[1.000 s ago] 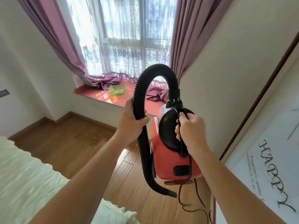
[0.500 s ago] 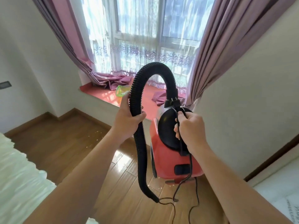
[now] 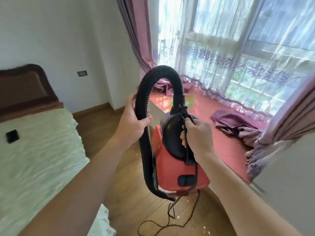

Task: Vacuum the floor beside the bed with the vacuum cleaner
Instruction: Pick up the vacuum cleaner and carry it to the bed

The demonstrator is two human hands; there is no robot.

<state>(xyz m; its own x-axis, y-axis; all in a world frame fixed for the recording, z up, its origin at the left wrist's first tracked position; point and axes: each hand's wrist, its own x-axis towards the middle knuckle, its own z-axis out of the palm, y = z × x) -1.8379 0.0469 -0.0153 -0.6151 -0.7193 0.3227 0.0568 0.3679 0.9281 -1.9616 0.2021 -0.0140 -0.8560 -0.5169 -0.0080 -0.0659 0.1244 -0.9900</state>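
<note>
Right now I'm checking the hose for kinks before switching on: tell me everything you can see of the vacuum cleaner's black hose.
The black hose is ribbed, flexible-looking plastic. It rises from a smooth black collar at the top of the red vacuum cleaner, arches over in a round loop, then hangs down its left side, ending in a narrow nozzle above the wooden floor. The left hand grips its descending part; the right hand holds the vacuum's handle and power cord, not the hose. No kink shows.
</note>
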